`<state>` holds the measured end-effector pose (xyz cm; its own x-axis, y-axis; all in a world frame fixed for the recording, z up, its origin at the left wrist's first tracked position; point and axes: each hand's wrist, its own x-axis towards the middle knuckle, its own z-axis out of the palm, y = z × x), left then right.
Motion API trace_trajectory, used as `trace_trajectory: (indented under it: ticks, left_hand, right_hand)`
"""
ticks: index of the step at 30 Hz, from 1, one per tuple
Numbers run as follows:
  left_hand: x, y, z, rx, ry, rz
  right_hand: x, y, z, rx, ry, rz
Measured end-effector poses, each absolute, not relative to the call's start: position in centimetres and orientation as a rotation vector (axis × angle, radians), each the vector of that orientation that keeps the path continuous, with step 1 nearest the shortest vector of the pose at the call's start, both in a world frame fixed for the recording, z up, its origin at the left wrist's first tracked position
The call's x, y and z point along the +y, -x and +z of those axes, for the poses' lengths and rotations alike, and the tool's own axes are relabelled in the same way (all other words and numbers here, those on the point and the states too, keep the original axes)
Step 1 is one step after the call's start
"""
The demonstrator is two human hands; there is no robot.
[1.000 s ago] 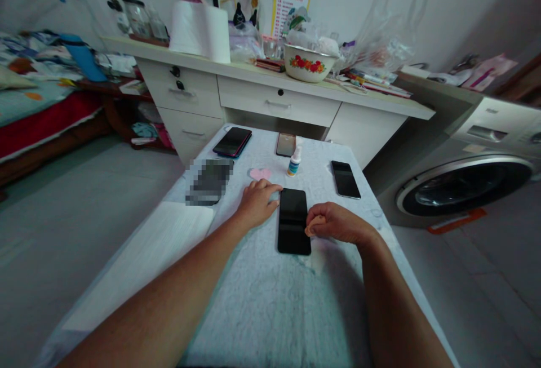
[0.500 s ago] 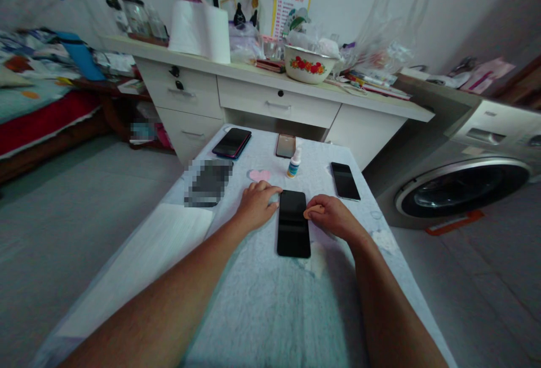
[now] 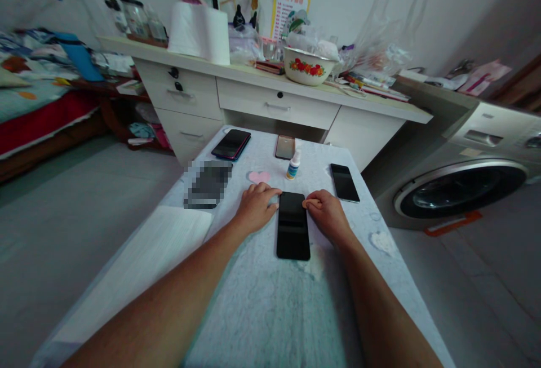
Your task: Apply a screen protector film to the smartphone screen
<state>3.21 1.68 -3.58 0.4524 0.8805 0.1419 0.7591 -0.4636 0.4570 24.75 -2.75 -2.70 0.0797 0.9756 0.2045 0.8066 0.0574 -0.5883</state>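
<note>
A black smartphone [image 3: 293, 227] lies flat on the cloth-covered table, its dark screen facing up. At its upper left corner rests my left hand [image 3: 256, 208], fingers stretched out and the index fingertip touching the corner; the thumb lies close by the left edge. My right hand [image 3: 328, 214] is closed in a pinch around a small flat orange piece [image 3: 310, 203], whose tip meets the phone's upper right edge. Just beyond the phone stand a small white spray bottle [image 3: 293, 165] with a blue and yellow label and a pink heart shape [image 3: 258, 177].
Other phones lie around: a dark one [image 3: 231, 144] at back left, a smaller one [image 3: 285, 146] at back, another [image 3: 345, 182] at right. A pixelated dark item [image 3: 209, 185] is at left. Behind stands a white desk [image 3: 274, 97]; a washing machine [image 3: 460, 148] is at right.
My right hand has slid a little away from me along the phone's right edge, still pinching the orange piece. My left hand and the phone stay in place.
</note>
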Motion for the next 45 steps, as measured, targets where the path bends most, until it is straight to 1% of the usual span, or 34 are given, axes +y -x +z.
trace_trajectory:
  ticks: [17,30,36,45]
  left_hand:
    - [1.8,-3.2,-3.8,1.385,-2.392,0.547]
    - [1.8,-3.2,-3.9,1.398,-2.391,0.542]
    - [1.9,-3.2,-4.0,1.396,-2.391,0.562]
    - [1.9,-3.3,-4.1,1.419,-2.391,0.540]
  right_hand:
    - [-1.3,-24.4,-3.9,-1.715,1.781,0.170]
    - [0.4,-24.5,-0.9,-1.875,1.976,0.356]
    - [0.6,-24.1,-1.3,-1.841,2.016,0.299]
    - [-0.2,-23.0,-2.7,-1.781,1.983,0.068]
